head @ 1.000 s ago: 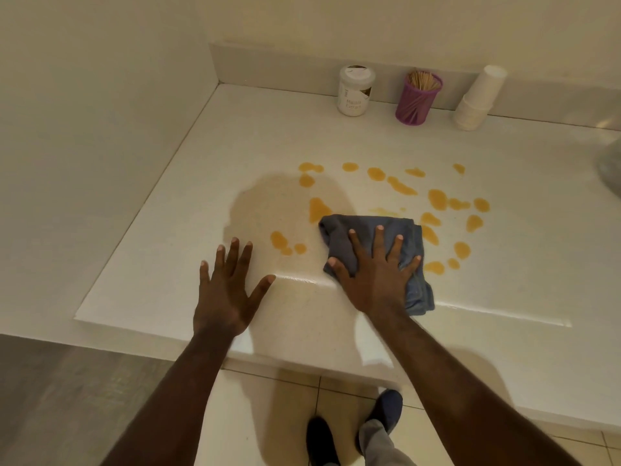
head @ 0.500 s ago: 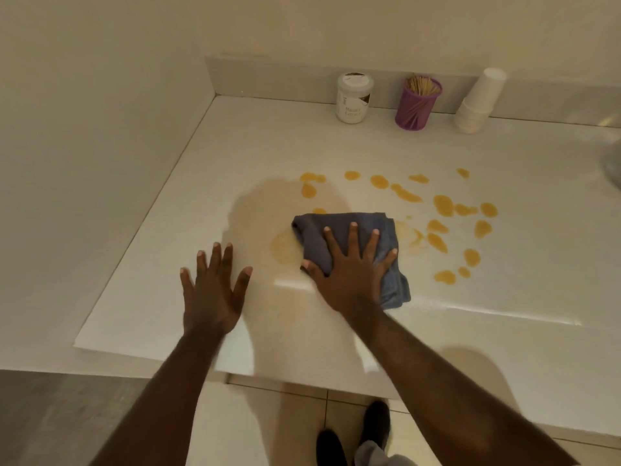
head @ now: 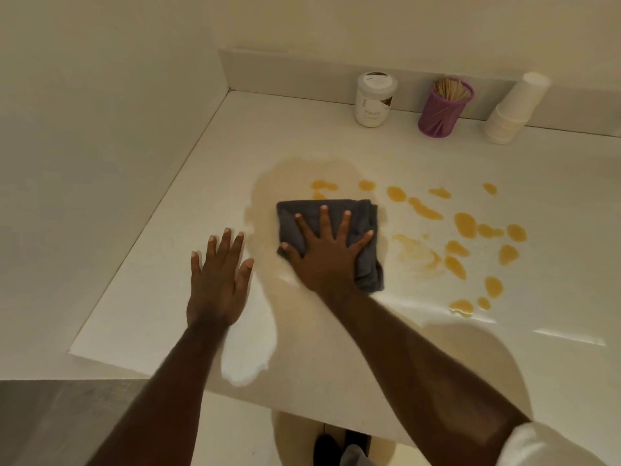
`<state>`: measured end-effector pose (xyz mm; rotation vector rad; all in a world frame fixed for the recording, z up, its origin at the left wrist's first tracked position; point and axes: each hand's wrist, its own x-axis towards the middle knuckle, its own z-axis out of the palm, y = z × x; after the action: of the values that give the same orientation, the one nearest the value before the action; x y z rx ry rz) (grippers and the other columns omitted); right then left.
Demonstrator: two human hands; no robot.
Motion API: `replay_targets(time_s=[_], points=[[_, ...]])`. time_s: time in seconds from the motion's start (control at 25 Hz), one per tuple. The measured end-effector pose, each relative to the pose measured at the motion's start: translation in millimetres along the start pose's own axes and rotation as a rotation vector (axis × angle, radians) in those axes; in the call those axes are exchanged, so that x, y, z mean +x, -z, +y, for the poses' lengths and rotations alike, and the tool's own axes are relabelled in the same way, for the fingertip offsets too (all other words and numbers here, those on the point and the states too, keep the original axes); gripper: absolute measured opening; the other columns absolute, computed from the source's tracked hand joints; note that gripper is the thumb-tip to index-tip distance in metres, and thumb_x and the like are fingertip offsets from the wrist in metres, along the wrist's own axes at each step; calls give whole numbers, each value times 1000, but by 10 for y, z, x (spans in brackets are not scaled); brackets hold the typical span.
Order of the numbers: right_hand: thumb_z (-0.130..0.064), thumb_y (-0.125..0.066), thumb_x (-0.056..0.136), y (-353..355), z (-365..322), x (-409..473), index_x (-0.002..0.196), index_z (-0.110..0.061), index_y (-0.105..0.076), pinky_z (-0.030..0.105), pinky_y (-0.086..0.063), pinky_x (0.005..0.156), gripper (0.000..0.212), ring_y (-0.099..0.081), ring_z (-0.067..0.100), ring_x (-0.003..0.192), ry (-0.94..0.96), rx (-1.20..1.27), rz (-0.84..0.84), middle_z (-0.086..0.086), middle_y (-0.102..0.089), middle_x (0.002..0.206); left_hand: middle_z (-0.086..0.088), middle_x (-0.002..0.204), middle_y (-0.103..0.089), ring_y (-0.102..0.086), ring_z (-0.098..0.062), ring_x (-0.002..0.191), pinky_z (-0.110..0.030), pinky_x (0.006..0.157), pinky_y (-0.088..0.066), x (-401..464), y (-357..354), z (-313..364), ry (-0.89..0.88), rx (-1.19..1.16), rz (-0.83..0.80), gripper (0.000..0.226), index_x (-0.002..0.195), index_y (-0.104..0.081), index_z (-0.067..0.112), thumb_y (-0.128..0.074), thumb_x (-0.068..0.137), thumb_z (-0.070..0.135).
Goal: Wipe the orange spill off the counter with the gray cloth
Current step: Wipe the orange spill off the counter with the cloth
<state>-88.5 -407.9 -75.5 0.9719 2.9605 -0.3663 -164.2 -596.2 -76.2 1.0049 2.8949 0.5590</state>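
A folded gray cloth (head: 366, 216) lies flat on the white counter (head: 168, 250). My right hand (head: 327, 255) presses down on it with fingers spread, palm on the cloth's near half. Orange spill blobs (head: 465, 225) dot the counter to the right of the cloth, with a pale orange smear (head: 416, 252) just beside it and a few drops (head: 324, 185) behind it. My left hand (head: 218, 277) rests flat on the counter to the left of the cloth, fingers apart, holding nothing.
Along the back wall stand a white jar (head: 374, 99), a purple holder of wooden sticks (head: 443, 111) and a tilted stack of white cups (head: 514, 111). A wall runs along the left. The counter's front edge (head: 141, 364) is near my arms; my shoes (head: 339, 449) show below.
My right hand has slid the cloth leftward over the left blobs, which are gone or smeared. A pale smear is left where it passed. My left hand stays flat.
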Motion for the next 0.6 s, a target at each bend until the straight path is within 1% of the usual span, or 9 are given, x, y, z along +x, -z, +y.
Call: replay_targets(time_s=[0.08, 0.16, 0.2, 0.32, 0.36, 0.44, 0.52, 0.6], points=[[-83, -19, 84, 60, 266, -2, 152, -49, -8, 78, 18, 101, 76, 13, 42, 150, -70, 3, 26, 1, 3, 167, 0, 163, -12, -3, -20, 150, -53, 121, -4, -1, 15, 32, 10, 3, -9, 68, 153, -16, 26, -3, 95, 59], [-82, -18, 85, 72, 473, -121, 152, -48, -8, 79, 11, 105, 76, 8, 42, 150, -83, -25, 64, 2, -1, 168, 2, 163, -10, -1, -19, 150, -53, 121, -4, 2, 25, 48, 15, 11, -21, 68, 153, -15, 28, -2, 94, 61], [-82, -18, 85, 51, 513, -201, 152, -48, -8, 79, 10, 106, 77, 7, 43, 150, -78, -28, 74, 2, -3, 167, 2, 163, -8, 0, -19, 150, -53, 121, -4, 1, 25, 50, 17, 19, -28, 69, 153, -13, 29, -1, 94, 62], [-87, -16, 79, -50, 284, -423, 153, -46, -9, 77, 19, 103, 84, 6, 45, 150, -15, -12, 71, 3, -3, 167, 2, 163, -8, -1, -20, 151, -50, 121, -3, 7, 25, 55, 28, 51, -38, 72, 153, -12, 29, 1, 92, 64], [-87, -16, 79, -90, 129, -459, 153, -45, -11, 76, 20, 103, 85, 5, 47, 149, 28, -5, 61, 4, -6, 167, 1, 163, -9, -2, -20, 151, -50, 121, -3, 4, 23, 58, 29, 55, -38, 72, 153, -12, 29, 1, 92, 64], [-86, -17, 80, -153, -171, -438, 153, -44, -18, 78, 18, 104, 84, 1, 48, 149, 88, 13, 43, 6, -12, 166, 1, 163, -9, 0, -19, 150, -50, 122, -3, -12, 20, 55, 29, 54, -51, 71, 153, -11, 29, 2, 92, 64], [-86, -18, 80, -135, -320, -183, 152, -44, -18, 78, 20, 102, 83, 3, 47, 149, 90, 26, 37, 6, -11, 166, 1, 163, -9, -1, -19, 150, -50, 122, -3, 6, 26, 55, 38, 44, -60, 73, 153, -12, 28, 2, 91, 65], [-86, -22, 80, -55, -241, 148, 152, -46, -13, 76, 23, 100, 83, 9, 43, 150, 29, 33, 14, 3, -4, 167, 0, 163, -9, -2, -22, 150, -52, 121, -4, 16, 33, 62, 45, 57, -75, 75, 153, -14, 26, 2, 91, 65]])
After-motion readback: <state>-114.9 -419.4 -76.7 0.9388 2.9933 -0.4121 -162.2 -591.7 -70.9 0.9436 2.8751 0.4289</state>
